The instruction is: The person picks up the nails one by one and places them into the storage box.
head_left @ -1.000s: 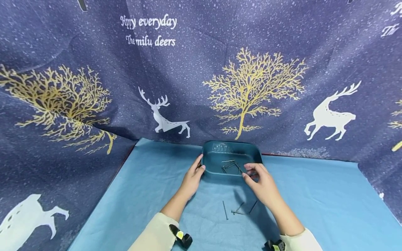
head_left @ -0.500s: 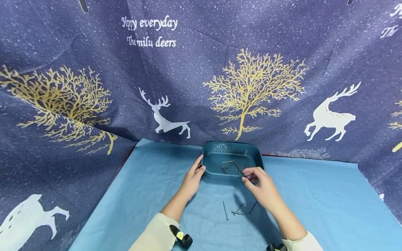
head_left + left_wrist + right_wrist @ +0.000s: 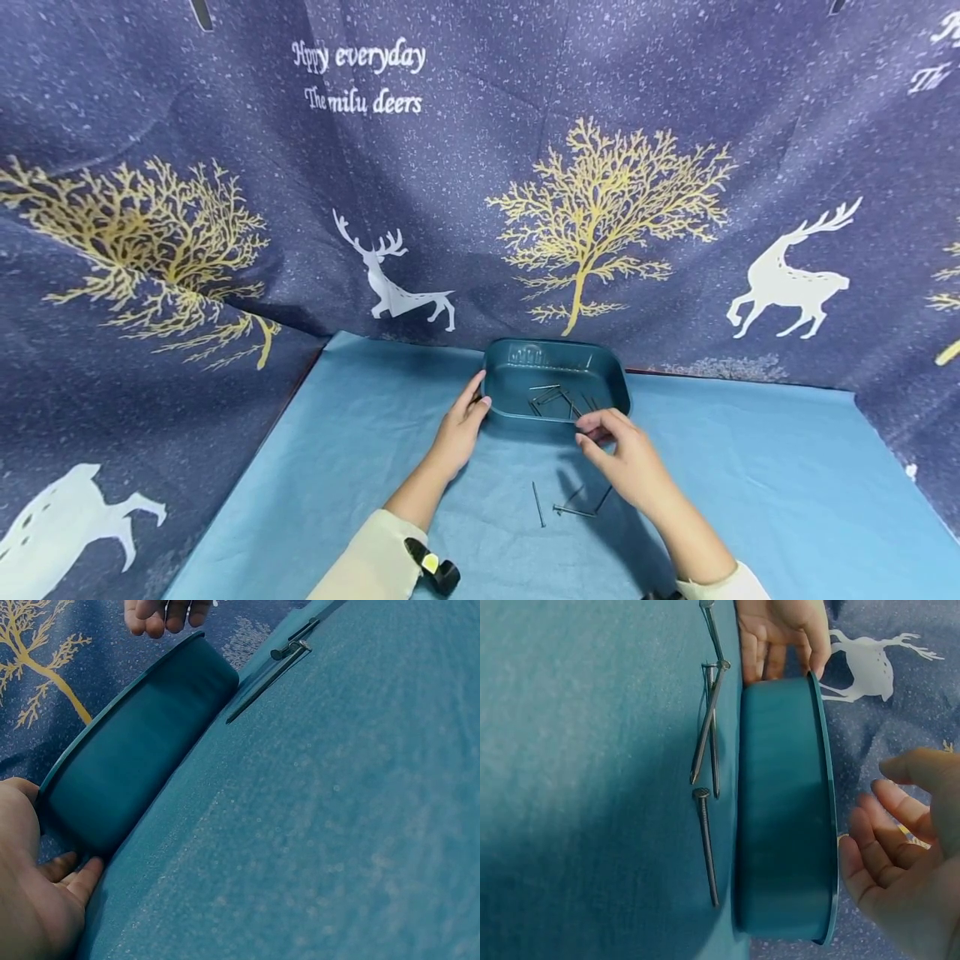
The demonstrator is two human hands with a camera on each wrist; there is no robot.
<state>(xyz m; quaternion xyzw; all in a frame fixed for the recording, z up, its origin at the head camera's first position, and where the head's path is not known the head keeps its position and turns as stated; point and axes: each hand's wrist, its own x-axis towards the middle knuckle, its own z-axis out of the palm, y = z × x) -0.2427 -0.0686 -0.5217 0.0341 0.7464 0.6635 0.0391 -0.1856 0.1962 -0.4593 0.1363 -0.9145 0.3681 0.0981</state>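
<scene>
At the back of the table stands a dark teal plastic tray (image 3: 555,353) with several nails (image 3: 550,393) in it. My left hand (image 3: 456,433) holds its left end, thumb and fingers about the corner; the left wrist view shows this hand (image 3: 37,877) against the tray wall (image 3: 142,742). My right hand (image 3: 626,458) hovers over the tray's front right corner. In the right wrist view its fingers (image 3: 885,825) are loosely bent beside the rim, with nothing between them. Before the tray lie several more nails (image 3: 537,504), seen near the tray wall (image 3: 784,802) as steel nails (image 3: 708,847) with flat heads.
A light blue cloth (image 3: 750,467) covers the table. Behind the tray hangs a dark blue curtain (image 3: 465,167) printed with white deer and yellow trees. A black wrist camera (image 3: 442,575) sits at the left sleeve.
My right hand has drawn back from inside the tray to its front right corner, and more nails show there. The left hand and the nails on the cloth have stayed put.
</scene>
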